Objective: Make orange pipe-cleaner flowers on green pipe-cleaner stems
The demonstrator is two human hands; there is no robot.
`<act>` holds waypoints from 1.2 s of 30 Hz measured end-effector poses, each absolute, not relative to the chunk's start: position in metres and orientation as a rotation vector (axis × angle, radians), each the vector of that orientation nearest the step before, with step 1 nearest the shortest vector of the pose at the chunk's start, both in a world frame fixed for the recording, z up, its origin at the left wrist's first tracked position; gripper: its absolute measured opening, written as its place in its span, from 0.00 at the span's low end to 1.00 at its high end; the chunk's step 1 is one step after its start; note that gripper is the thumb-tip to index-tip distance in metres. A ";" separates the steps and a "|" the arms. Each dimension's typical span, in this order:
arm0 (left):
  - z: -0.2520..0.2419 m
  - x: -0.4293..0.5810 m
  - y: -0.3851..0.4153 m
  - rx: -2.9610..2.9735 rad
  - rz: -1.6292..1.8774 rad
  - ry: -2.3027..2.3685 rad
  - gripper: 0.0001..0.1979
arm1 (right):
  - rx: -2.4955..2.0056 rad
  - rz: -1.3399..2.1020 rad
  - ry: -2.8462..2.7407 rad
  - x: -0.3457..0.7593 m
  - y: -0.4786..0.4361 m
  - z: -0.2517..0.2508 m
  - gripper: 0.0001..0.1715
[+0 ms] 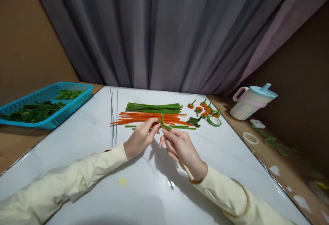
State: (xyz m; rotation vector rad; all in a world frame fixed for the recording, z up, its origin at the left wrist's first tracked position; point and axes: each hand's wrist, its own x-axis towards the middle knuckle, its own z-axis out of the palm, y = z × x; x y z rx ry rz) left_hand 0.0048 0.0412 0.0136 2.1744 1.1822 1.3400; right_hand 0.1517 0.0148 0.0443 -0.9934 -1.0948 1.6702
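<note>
My left hand (142, 137) and my right hand (181, 147) meet above the middle of the white table. Both pinch a short, bent green pipe cleaner (162, 118), one end sticking up and another lying across the right fingertips. A speck of orange shows between the fingers; what it belongs to is hidden. Along the right palm runs a pale strip I cannot make out. Just beyond the hands lie orange pipe cleaners (169, 118), a bundle of green pipe cleaners (154, 107) and a few loose green stems (183, 127).
Right of the bundles are small orange pieces with green stems (199, 109), dark green leaves (194, 121) and a roll of green tape (214, 121). Thin wires (116, 117) lie left. A blue basket (55, 118) holds green pieces. A lidded jug (250, 103) stands right.
</note>
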 end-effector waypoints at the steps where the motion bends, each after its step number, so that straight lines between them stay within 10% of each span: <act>1: 0.017 0.005 0.041 2.073 1.301 1.173 0.07 | -1.023 1.632 -1.173 0.153 0.016 0.046 0.18; 17: 0.055 0.001 0.049 1.238 0.929 0.909 0.08 | -1.161 0.713 -2.126 0.172 0.021 0.063 0.14; 36: 0.035 -0.001 0.054 1.258 0.841 0.864 0.10 | -1.157 0.706 -2.207 0.176 0.028 0.054 0.13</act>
